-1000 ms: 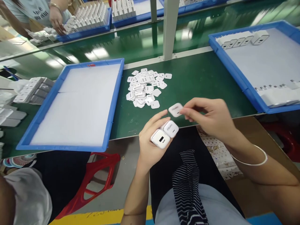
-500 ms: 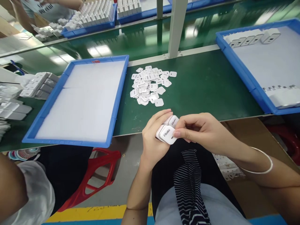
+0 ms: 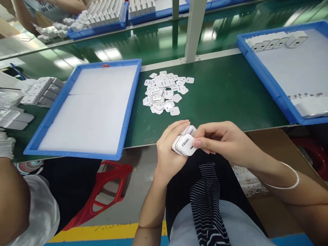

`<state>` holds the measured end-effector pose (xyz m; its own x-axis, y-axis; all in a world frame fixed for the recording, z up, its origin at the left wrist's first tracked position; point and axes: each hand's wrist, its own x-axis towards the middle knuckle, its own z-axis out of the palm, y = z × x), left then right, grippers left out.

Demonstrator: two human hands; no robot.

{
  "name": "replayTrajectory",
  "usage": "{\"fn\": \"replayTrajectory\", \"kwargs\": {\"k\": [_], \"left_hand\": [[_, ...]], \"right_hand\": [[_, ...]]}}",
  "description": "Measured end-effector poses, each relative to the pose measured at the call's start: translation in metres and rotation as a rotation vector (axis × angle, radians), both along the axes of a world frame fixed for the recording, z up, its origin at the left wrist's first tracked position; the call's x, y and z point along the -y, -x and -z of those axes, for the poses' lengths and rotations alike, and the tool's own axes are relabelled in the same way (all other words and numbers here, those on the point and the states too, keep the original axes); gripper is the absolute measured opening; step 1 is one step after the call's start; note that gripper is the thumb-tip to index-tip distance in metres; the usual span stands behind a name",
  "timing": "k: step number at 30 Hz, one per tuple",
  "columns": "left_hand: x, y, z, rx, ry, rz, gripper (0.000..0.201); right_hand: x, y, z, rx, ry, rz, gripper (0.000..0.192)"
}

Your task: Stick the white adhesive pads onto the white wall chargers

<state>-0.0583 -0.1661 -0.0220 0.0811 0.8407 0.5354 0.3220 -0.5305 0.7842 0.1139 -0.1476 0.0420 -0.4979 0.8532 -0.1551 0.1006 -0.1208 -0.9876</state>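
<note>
My left hand (image 3: 170, 150) is closed around white charger-like blocks, held above my lap just off the bench edge. On their upward ends are rounded-square white cover plates; the nearest cover plate (image 3: 186, 145) has "Fibaks" printed on it and a small dark slot. My right hand (image 3: 217, 141) pinches that plate's right edge between thumb and forefinger, and it sits slightly askew over the block beneath. How far it is seated I cannot tell. Beyond my hands lies a loose pile of similar white cover plates (image 3: 164, 92) on the green bench (image 3: 220, 92).
At left is a blue tray (image 3: 124, 116) with a white liner; at right, another blue tray (image 3: 269, 87) holds several white blocks. A metal post (image 3: 193, 32) rises behind the pile. White blocks (image 3: 42, 90) stand far left. A co-worker's arm (image 3: 12, 201) is at lower left.
The printed plate has turned and shifted slightly right with my right fingertips. My left hand keeps its hold. At the left edge, the co-worker's arm has moved up.
</note>
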Motion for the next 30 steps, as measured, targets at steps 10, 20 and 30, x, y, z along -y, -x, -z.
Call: {"fn": "replayTrajectory", "kwargs": {"k": [10, 20, 30], "left_hand": [[0.0013, -0.0011, 0.0009, -0.044, -0.017, -0.031, 0.03], [0.0015, -0.0009, 0.0016, -0.057, -0.015, -0.02, 0.031], [0.0019, -0.0013, 0.0007, -0.063, -0.009, -0.032, 0.031]], "right_hand": [[0.0009, 0.0, 0.0006, 0.16, -0.039, -0.036, 0.036], [-0.0024, -0.0021, 0.0015, 0.047, 0.059, -0.094, 0.035], [-0.0012, -0.0018, 0.0007, 0.116, -0.003, -0.074, 0.034]]}}
